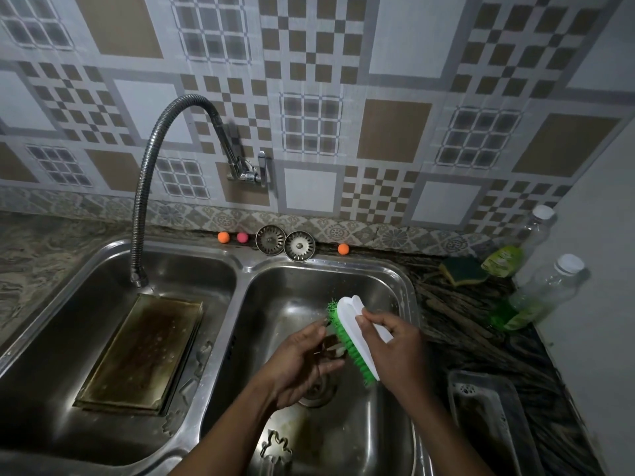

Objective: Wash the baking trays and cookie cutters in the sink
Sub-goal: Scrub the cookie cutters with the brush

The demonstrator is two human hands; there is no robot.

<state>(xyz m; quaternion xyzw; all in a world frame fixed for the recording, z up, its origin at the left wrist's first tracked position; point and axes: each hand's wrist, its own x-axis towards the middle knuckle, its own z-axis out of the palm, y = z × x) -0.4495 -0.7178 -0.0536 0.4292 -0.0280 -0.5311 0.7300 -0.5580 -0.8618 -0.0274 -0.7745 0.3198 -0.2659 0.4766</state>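
Observation:
Over the right sink basin (388,290), my left hand (302,365) grips a small metal cookie cutter (328,348), mostly hidden by the fingers. My right hand (395,348) holds a white scrubbing brush with green bristles (354,334), its bristles pressed against the cutter. Another cookie cutter (276,448) lies on the basin floor near the front. A stained rectangular baking tray (144,352) rests tilted in the left basin (68,304), below the flexible faucet spout (139,280).
Two drain strainers (285,242) and three small coloured balls (223,237) sit on the back ledge. A sponge (462,269) and two bottles of green liquid (536,297) stand on the right counter. A metal tray (488,417) lies on the counter at the right front.

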